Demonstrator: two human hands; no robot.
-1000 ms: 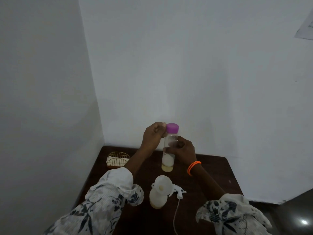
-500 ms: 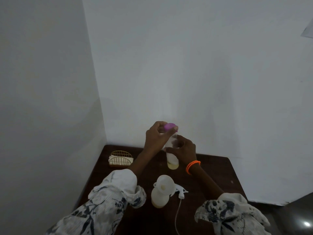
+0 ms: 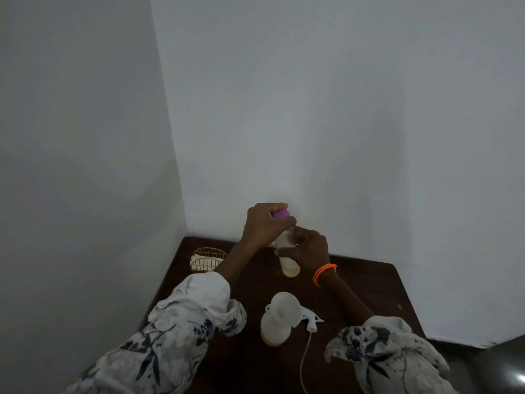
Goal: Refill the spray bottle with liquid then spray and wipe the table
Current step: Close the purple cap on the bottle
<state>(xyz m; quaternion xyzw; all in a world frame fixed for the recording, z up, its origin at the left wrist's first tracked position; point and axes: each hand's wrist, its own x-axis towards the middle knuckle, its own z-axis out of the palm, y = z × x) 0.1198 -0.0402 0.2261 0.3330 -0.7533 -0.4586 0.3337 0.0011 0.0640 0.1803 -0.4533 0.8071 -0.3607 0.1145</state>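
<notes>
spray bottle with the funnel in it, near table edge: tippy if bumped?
Probably yes. The spray bottle shows only a shallow layer of yellowish liquid, so it is likely light. The funnel seated in its neck is wide and adds height, so a knock there could topple it. The bottle looks like smooth plastic and may slide on the table.

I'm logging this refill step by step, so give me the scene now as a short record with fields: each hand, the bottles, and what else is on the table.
left hand: grips the purple cap from above
right hand: holds the clear bottle around its middle
clear bottle: upright on the table, yellowish liquid at the bottom
spray bottle: open, white funnel in its neck
spray head: lying beside it, tube trailing toward the person
wire basket: at the far left corner
</notes>
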